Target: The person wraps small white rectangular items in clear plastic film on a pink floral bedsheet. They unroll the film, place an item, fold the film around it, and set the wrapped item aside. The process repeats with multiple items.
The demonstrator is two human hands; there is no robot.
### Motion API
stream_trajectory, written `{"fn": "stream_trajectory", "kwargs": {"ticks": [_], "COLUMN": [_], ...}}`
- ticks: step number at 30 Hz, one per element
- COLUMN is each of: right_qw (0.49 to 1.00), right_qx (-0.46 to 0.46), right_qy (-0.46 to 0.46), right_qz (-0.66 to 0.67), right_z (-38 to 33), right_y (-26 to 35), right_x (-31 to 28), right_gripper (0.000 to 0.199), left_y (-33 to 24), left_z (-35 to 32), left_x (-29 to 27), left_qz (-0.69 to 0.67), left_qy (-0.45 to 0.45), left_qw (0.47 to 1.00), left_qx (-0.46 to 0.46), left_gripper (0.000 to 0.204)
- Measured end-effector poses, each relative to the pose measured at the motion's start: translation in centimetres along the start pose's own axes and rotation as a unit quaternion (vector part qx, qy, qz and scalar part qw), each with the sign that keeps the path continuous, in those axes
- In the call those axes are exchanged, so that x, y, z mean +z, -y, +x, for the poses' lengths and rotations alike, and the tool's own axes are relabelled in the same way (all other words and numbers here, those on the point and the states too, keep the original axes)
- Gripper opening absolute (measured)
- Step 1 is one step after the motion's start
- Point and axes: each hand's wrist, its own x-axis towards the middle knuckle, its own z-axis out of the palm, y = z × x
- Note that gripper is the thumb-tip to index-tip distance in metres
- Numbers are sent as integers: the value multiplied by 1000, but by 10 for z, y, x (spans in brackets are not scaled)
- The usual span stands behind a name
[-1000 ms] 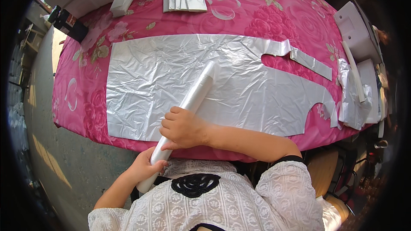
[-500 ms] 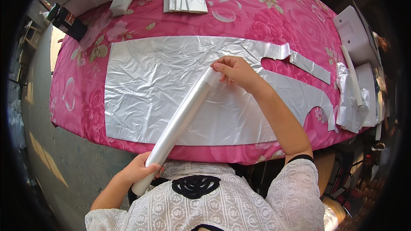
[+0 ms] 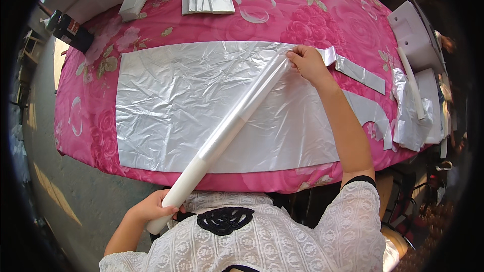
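My left hand (image 3: 155, 205) is wrapped round the lower end of a white tube (image 3: 182, 180), held slanting up to the right in front of my body. Clear, shiny plastic film (image 3: 262, 90) covers the tube's upper part and stretches past its end. The film's far end is pinched between the thumb and fingers of my right hand (image 3: 308, 63). Beneath both lies a flat, creased stack of silvery plastic aprons (image 3: 161, 106), with curved cut-outs and a strap at the right. My right forearm hides part of the aprons.
A pink floral cloth (image 3: 252, 30) covers the table. Folded silvery packets (image 3: 208, 3) lie at the far side, with more packet stacks (image 3: 132, 6) to their left. A dark bottle (image 3: 70, 31) stands at the left edge. White boxes (image 3: 409, 22) and crumpled plastic (image 3: 406, 111) are at the right.
My right hand has moved away and to the right, drawing the film out beyond the tube. More bare tube shows near my left hand, which has moved slightly down and left.
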Motion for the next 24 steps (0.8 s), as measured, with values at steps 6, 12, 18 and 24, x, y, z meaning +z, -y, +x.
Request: {"fn": "stream_trajectory", "kwargs": {"ticks": [6, 12, 18, 24], "right_qw": [991, 997, 994, 985], "right_qx": [-18, -74, -67, -64], "right_qy": [-114, -2, 85, 149], "right_qz": [-74, -23, -28, -67], "right_z": [18, 17, 8, 18], "right_y": [-21, -7, 29, 35], "right_x": [-79, -19, 29, 40], "right_gripper": [17, 18, 19, 14], "left_y": [4, -101, -162, -118], "left_z": [-39, 1, 72, 111], "left_x": [-32, -7, 36, 58], "left_qz": [117, 490, 704, 725], "left_qy": [103, 36, -156, 29], "left_qw": [985, 870, 631, 464], "left_qx": [-75, 40, 285, 508], "left_gripper": [47, 43, 41, 53]}}
